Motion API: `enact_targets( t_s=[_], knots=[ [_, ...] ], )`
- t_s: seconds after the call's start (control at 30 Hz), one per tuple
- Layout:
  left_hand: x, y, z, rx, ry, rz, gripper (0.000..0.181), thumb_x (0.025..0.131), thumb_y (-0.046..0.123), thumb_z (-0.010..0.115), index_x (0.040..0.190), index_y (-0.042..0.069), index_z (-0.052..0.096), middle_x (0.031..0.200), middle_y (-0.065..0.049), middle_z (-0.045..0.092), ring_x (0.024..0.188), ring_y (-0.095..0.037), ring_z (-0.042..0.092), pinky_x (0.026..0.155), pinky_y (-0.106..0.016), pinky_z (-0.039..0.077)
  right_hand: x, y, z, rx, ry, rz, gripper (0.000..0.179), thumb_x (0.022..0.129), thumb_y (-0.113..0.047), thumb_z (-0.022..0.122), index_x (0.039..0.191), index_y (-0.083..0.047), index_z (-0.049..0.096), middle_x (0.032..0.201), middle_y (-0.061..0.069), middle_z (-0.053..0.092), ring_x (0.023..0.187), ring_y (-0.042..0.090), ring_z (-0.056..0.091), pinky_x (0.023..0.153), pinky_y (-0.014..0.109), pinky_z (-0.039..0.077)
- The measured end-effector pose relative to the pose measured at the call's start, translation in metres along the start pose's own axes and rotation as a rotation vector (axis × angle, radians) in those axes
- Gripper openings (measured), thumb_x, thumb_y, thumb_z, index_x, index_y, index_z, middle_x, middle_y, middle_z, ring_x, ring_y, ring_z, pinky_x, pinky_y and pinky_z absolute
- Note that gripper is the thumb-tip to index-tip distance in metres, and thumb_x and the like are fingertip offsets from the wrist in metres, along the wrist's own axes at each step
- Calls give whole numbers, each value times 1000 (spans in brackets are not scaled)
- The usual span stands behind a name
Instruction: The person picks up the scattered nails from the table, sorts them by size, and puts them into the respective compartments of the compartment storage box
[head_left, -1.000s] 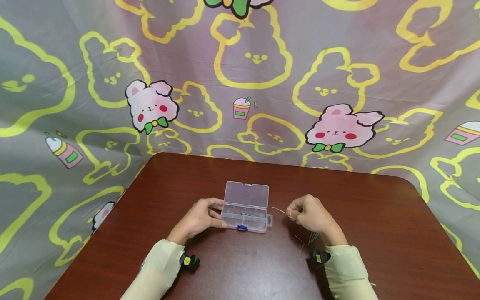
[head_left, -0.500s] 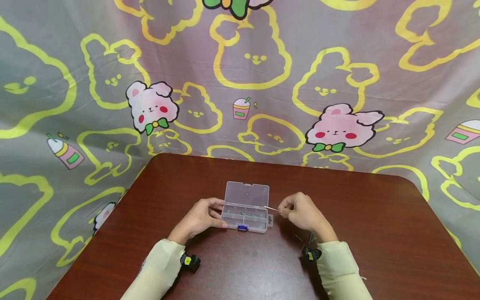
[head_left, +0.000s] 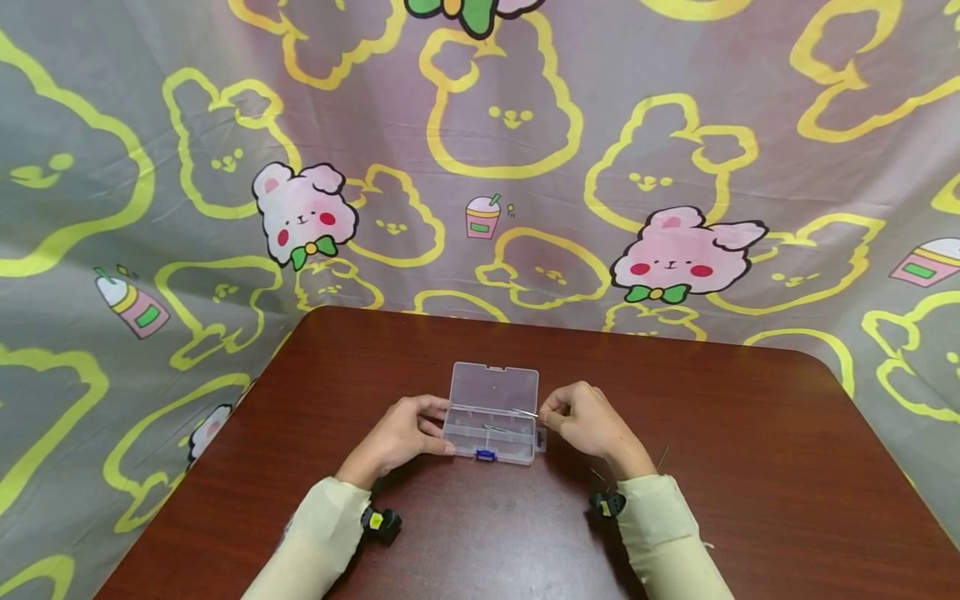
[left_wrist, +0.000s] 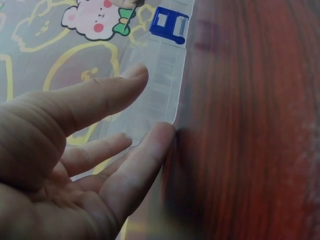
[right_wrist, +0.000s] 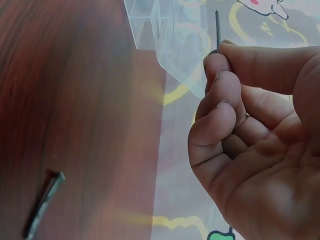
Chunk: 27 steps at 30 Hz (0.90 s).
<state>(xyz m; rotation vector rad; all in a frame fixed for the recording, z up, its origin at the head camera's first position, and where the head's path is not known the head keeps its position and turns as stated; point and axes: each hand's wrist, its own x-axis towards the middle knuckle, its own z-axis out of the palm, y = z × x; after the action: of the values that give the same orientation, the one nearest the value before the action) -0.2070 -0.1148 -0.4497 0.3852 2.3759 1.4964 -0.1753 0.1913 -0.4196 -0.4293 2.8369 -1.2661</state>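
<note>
A clear plastic box point(head_left: 468, 445) lies on the table with its lid point(head_left: 493, 387) raised at the back. It has divided compartments and a blue latch point(head_left: 486, 456) in front. My left hand point(head_left: 405, 432) holds the box's left end, thumb at the front corner and fingers behind. Between thumb and index finger, my right hand point(head_left: 592, 419) pinches a thin metal nail point(right_wrist: 217, 30). That nail points left, over the back right of the box in the head view. Inside a compartment lie thin metal nails point(head_left: 493, 428).
On the brown wooden table point(head_left: 750, 467), loose nails lie by my right wrist, one nail point(right_wrist: 44, 206) showing clearly in the right wrist view. A patterned cloth point(head_left: 517, 200) hangs behind the table and along its left side. Both wrists carry small black cameras.
My right hand has moved left with the nail, from beside the box to over its right end. My left hand and the box have stayed in place.
</note>
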Motion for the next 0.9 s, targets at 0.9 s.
enact_targets(
  t_s=[0.9],
  knots=[
    [1,-1,2,-8,7,4,67,70,3,92,131,0,62,113,-12,67,90,-22,66,71,-34,57,17,-15,29,-177,-1,-119,34,90,-4,70,60,-15,59,53,-16,40,49,1,36,52,24,34]
  ],
)
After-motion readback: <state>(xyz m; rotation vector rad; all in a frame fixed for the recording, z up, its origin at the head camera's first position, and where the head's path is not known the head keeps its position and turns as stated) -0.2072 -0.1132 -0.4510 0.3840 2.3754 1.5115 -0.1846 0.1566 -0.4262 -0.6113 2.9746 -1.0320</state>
